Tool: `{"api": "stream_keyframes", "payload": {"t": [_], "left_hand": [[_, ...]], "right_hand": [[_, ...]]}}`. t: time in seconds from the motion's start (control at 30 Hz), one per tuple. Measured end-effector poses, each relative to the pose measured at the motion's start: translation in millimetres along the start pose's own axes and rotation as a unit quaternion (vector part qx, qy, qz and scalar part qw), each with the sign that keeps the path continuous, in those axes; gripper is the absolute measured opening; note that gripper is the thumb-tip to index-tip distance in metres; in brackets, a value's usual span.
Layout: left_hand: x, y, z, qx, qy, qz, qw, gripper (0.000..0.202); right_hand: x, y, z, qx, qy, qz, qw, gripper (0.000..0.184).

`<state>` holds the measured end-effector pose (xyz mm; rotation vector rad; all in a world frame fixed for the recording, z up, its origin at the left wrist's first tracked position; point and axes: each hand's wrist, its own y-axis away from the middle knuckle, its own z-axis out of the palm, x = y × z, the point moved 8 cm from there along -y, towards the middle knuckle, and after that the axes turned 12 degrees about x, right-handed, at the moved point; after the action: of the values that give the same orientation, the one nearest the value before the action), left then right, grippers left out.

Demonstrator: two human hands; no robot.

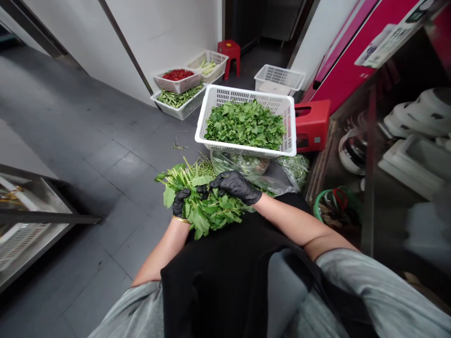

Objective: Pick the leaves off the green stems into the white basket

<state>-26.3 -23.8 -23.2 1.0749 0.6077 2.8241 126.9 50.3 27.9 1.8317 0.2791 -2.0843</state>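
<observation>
A bunch of leafy green stems point(197, 197) lies across my lap on a black apron. My left hand point(183, 199), in a black glove, is closed around the bunch from below. My right hand point(235, 186), also gloved, rests on top of the bunch with its fingers curled and pinching at the stems. Just ahead stands a white plastic basket point(207, 119) filled with picked green leaves point(244, 124).
Clear plastic bags of greens point(253, 169) lie under the basket. A red stool point(312, 124) stands to its right. Further back are white baskets of green beans point(178, 98), red chillies point(178, 75), pale stalks point(208, 65) and an empty one point(278, 77). A metal shelf point(31, 220) stands left.
</observation>
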Motion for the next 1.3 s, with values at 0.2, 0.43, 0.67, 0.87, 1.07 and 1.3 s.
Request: {"api": "stream_keyframes", "payload": {"t": [0.2, 0.43, 0.67, 0.87, 1.07, 1.3], "left_hand": [[7.6, -7.9, 2.5, 0.020, 0.013, 0.006, 1.000, 0.029], [6.8, -19.4, -4.4, 0.032, -0.007, -0.020, 0.999, 0.038], [15.0, -29.2, -6.1, 0.000, -0.011, 0.041, 0.999, 0.033], [19.4, -38.0, -19.2, 0.041, 0.003, 0.022, 0.999, 0.030], [9.5, -41.4, -16.7, 0.101, -0.061, -0.016, 0.993, 0.043], [-0.3, -51.5, -7.5, 0.102, -0.062, -0.037, 0.992, 0.033]], "right_hand": [[-20.2, -18.0, -29.6, 0.126, -0.049, 0.017, 0.991, 0.038], [-17.5, -22.8, 21.0, -0.087, 0.088, 0.051, 0.991, 0.036], [-5.9, -54.7, 5.0, -0.038, 0.182, 0.052, 0.981, 0.016], [-28.4, -94.6, -65.7, 0.115, 0.134, -0.041, 0.983, 0.020], [-104.0, -160.4, -158.2, 0.268, 0.426, -0.216, 0.837, 0.053], [-64.6, -87.4, -12.6, -0.017, 0.436, -0.302, 0.847, 0.031]]}}
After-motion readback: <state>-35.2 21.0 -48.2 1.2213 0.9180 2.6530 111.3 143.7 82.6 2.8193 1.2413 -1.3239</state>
